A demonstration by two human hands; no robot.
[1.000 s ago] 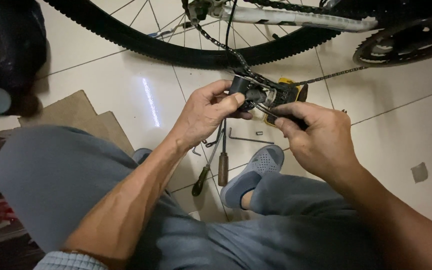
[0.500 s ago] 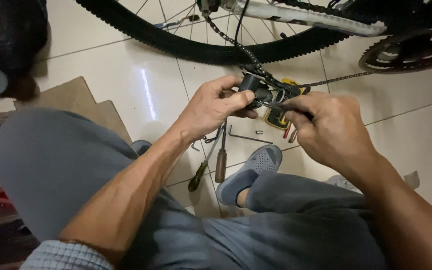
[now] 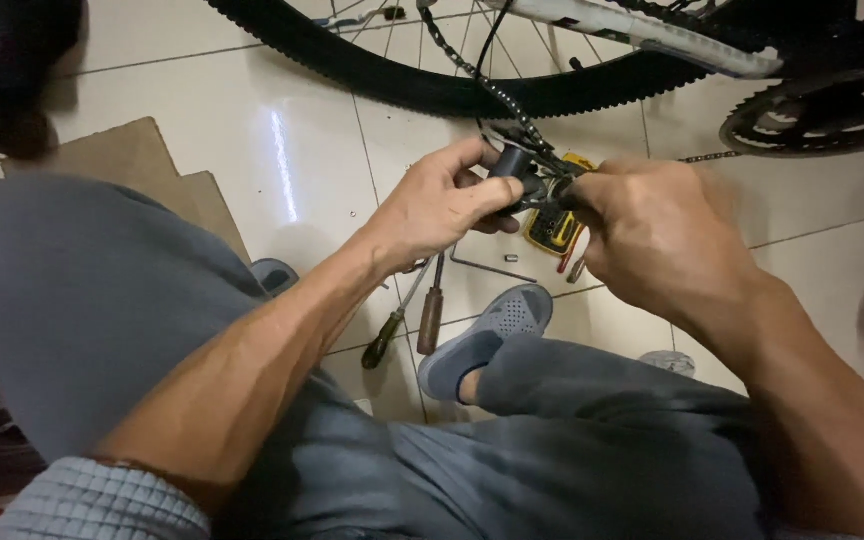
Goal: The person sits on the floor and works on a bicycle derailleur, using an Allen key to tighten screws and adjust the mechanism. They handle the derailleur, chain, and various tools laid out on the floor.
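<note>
One view only, the head camera, looking down past your knees to a pale tiled floor (image 3: 252,130).

Landmark: the small black metal derailleur-like part (image 3: 514,168) hanging on the dark bicycle chain (image 3: 472,75), just below the black knobby bicycle tyre (image 3: 432,90).

- Your left hand (image 3: 442,205): closed on the black part from its left, thumb and fingers wrapped about its near end. It is grasping, not slack.
- Your right hand (image 3: 657,235): clenched, knuckles up, just right of the black part and touching it at the fingertips. It seems to pinch something thin there, but your fingers hide it, so you cannot tell what.
- The black part lies between your two hands, its long axis running roughly left to right; the left hand covers more of it and is the nearer.
- Yellow-cased handheld meter (image 3: 555,225): on the floor directly below the black part, half hidden by your right hand.
- Bent steel hex key (image 3: 492,266): on the floor below the part, toward you.
- Two screwdrivers, one with a black handle (image 3: 380,350) and one with a brown wooden handle (image 3: 431,318): further below the part, side by side.
- Grey perforated slipper (image 3: 487,335): just right of the screwdrivers.
- Toothed black chainring (image 3: 812,115): well right of the part.
- Brown cardboard sheet (image 3: 142,170): well left of it.
</note>
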